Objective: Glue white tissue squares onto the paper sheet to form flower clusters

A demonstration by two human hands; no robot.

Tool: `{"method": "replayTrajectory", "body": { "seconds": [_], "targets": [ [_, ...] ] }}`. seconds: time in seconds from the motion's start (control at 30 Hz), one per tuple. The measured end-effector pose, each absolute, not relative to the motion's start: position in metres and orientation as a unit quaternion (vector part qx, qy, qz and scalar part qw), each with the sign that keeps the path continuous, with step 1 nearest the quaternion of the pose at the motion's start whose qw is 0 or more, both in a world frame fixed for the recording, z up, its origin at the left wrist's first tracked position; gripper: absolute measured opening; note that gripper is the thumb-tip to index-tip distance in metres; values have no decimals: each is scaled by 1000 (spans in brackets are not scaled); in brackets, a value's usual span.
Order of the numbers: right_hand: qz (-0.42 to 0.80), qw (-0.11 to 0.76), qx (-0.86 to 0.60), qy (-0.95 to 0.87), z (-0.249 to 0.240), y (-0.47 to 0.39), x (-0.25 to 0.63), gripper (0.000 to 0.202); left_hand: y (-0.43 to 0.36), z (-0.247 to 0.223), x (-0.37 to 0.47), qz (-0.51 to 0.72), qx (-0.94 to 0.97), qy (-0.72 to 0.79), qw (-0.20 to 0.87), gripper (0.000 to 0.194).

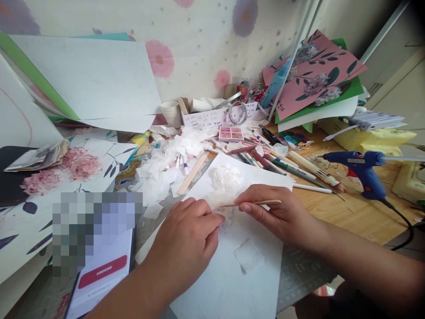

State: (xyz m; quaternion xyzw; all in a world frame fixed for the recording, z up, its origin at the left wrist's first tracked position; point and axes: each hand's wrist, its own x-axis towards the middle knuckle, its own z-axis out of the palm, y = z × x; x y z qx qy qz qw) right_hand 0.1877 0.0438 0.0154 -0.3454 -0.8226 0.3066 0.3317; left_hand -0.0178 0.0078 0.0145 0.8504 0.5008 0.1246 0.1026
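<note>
My right hand [270, 208] pinches a thin wooden craft stick [270, 202], seen edge-on. The stick's tip points left into white ruffled tissue paper [226, 178], a fluffy mound on a white sheet of paper [229, 274]. My left hand [194, 226] lies at the near left edge of that mound. Its fingers are curled, with the index fingertip beside the stick's tip; anything pinched in them is hidden. A loose square of thin tissue [247, 256] lies on the sheet below my hands. Another wooden craft stick [192, 174] rests just behind my left hand.
Tissue scraps [156, 173] heap at the back left. Markers and pens [299, 170] spread behind the sheet. A blue hot glue gun [360, 168] stands at right, its cord hanging off the table. A phone [106, 270] lies at left beside flower artwork [79, 164]. Paper cups [171, 114] are stacked behind.
</note>
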Motion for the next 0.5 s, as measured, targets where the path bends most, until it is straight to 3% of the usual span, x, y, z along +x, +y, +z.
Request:
{"method": "replayTrajectory", "body": {
  "seconds": [0.5],
  "targets": [
    [302, 336, -355, -818, 18, 41, 189, 16, 9, 14, -18, 131, 852, 497, 101, 27]
  ]
}}
